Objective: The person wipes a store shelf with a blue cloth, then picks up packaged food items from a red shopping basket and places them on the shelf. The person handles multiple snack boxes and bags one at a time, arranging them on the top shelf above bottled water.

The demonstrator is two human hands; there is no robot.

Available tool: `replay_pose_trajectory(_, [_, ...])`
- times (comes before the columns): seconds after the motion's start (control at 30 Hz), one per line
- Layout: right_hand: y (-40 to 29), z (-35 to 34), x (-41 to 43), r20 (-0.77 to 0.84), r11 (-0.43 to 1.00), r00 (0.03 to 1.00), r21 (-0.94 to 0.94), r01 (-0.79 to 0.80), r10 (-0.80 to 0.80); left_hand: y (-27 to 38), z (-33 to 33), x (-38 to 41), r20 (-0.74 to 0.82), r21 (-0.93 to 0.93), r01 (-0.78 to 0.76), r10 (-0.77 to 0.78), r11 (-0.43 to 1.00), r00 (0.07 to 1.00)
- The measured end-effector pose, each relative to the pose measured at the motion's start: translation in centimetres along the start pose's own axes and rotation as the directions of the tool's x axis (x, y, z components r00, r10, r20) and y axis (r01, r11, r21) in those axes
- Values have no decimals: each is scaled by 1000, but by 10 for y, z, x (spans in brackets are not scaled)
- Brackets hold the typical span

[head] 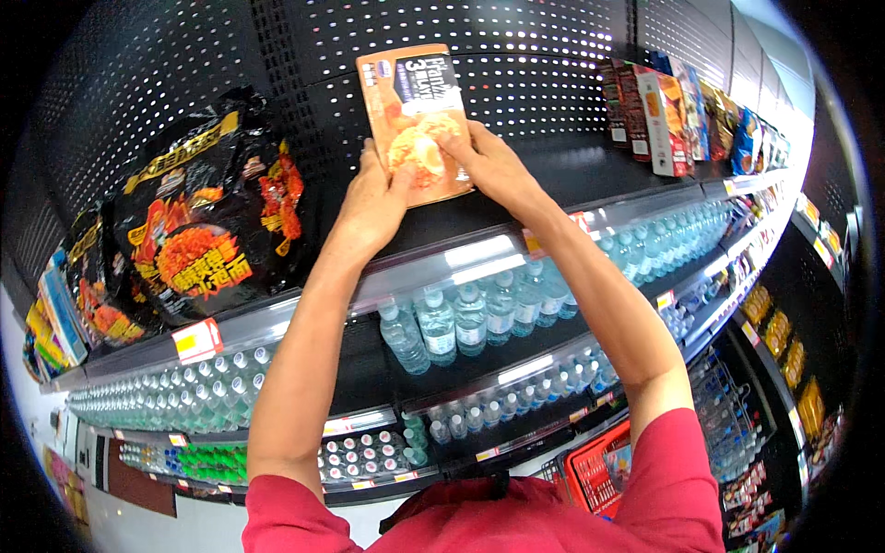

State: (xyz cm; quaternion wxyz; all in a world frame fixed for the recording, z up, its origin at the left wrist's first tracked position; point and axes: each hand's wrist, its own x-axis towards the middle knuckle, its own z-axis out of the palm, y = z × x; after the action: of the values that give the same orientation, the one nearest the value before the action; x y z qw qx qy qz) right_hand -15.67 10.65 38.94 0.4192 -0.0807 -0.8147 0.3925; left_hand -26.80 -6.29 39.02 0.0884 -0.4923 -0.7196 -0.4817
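Observation:
An orange packaged-food box [415, 97] with a pictured dish on its front stands upright over the top shelf [442, 225], against the perforated black back panel. My left hand [373, 197] grips its lower left side, thumb on the front. At its right edge my right hand [487, 162] has hold too, with the thumb across the front and the fingers partly hidden behind. Large black noodle bags [207, 228] sit on the shelf to the left. Several boxes, among them a white and red one [662, 124], stand to the right.
Rows of clear water bottles [470, 321] fill parts of the shelves below. Price tags [198, 341] line the shelf edges. A red shopping basket [591, 470] is low at the right, near my body. Another shelf with yellow packets [778, 332] stands at the far right.

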Motion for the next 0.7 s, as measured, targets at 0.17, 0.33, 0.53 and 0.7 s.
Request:
replay_pose_trajectory(0.17, [-6,-1,-1,-19,998,999,-59,-30,29,1,-3,-2,11,19,-76,76,997,997])
replay_pose_trajectory(0.33, [-6,-5,1,-83,999,997,-51,-1,-4,-9,-3,9,-23,92,-158,160,983,987])
replay_pose_trajectory(0.53, [-34,-11,-53,-558,883,684,-286,372,-469,-11,-11,-4,-151,135,-181,201,974,968])
replay_pose_trajectory(0.7, [-34,-22,-173,-610,794,521,-358,492,-597,43,15,-43,-215,296,-434,502,851,837])
